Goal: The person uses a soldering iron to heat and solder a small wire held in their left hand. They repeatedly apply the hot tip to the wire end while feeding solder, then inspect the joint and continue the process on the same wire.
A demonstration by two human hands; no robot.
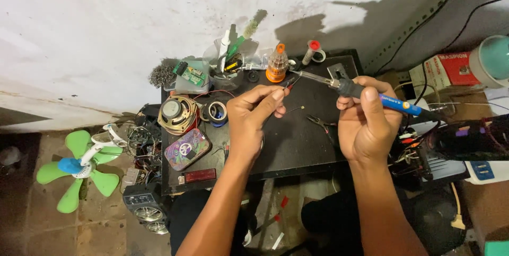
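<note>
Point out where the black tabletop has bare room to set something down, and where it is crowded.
Bare: the table between the left hand and right hand, up to the pliers. Crowded: the back-left, with speaker, tape roll, tool cup, and patterned tin.

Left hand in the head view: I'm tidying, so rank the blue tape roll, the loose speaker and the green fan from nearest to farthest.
From the left hand:
1. Blue tape roll, just left of it on the black table.
2. Loose speaker, farther left on the table.
3. Green fan, far left on the floor.
</note>
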